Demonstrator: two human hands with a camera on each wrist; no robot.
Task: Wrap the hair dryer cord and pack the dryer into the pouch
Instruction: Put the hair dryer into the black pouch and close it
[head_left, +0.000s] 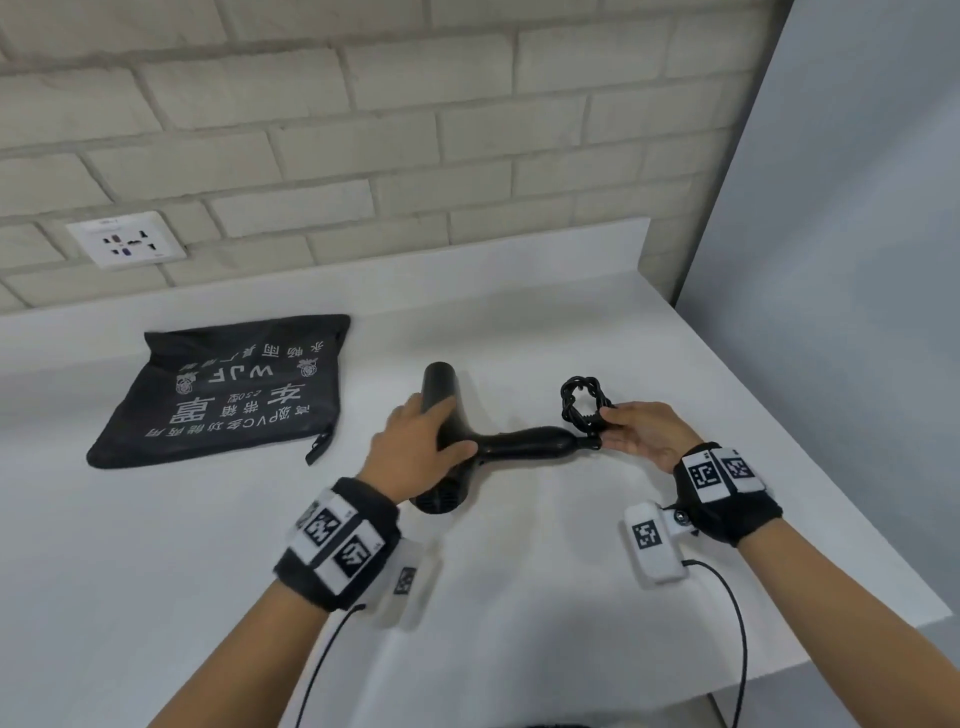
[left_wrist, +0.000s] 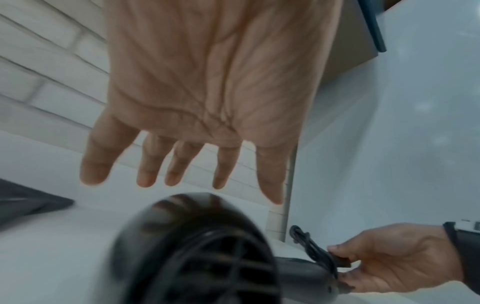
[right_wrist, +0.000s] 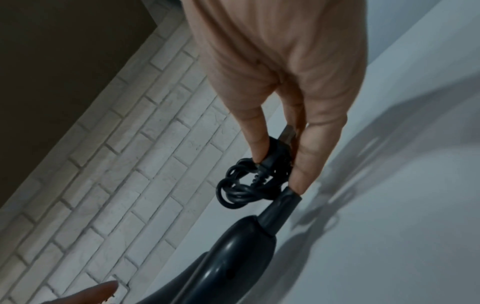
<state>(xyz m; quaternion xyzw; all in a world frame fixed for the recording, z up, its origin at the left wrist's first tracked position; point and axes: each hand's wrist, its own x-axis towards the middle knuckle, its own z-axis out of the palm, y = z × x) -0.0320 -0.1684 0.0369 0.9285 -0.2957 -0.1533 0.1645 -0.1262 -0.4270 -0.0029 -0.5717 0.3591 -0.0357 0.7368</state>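
Observation:
A black hair dryer (head_left: 519, 444) lies on the white counter (head_left: 519, 597), barrel pointing away and handle pointing right. My left hand (head_left: 441, 421) is over the barrel; in the left wrist view its fingers (left_wrist: 176, 174) are straight and spread just above the dryer (left_wrist: 194, 257). My right hand (head_left: 618, 426) is at the handle's end and pinches the plug (right_wrist: 275, 150) of the coiled black cord (head_left: 579, 400) between thumb and fingers. The coil (right_wrist: 241, 185) stands just past the handle's tip. A flat black pouch (head_left: 228, 389) with white print lies to the left, its zip pull at the near right corner.
A brick wall runs behind the counter, with a white wall socket (head_left: 127, 241) at the left. A grey panel (head_left: 831, 260) stands at the right. The counter's edge drops off at the right and near sides.

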